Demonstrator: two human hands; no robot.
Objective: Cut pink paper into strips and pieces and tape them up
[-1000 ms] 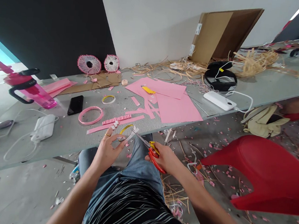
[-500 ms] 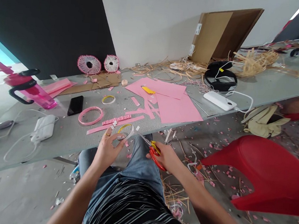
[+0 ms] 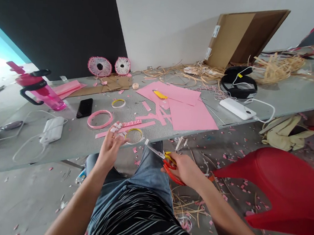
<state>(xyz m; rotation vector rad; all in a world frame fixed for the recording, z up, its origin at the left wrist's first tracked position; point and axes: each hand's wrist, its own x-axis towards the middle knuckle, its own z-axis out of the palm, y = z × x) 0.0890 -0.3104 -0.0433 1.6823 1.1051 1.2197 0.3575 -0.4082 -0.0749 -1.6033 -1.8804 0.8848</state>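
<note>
Two discs (image 3: 93, 66), pink sheets (image 3: 192, 115) beyond, right hand (image 3: 184, 167) clasping scissors (image 3: 167, 158), left hand (image 3: 111, 146) beside tape roll (image 3: 141, 136), white tabs (image 3: 113, 129) on parted fingers

The scissors (image 3: 163, 156) have shiny metal blades (image 3: 156, 151) and smooth plastic handles (image 3: 172, 175); the sheets (image 3: 192, 115) are matt paper.

Scissors (image 3: 156, 151) in right fingers (image 3: 179, 160), white pieces (image 3: 116, 127) on left fingers (image 3: 119, 141), pink paper (image 3: 191, 115) on table (image 3: 76, 139)

A phone (image 3: 84, 108) lies near a pink bottle (image 3: 49, 95), and apparently a bag (image 3: 276, 138) beyond a red stool (image 3: 286, 179).
</note>
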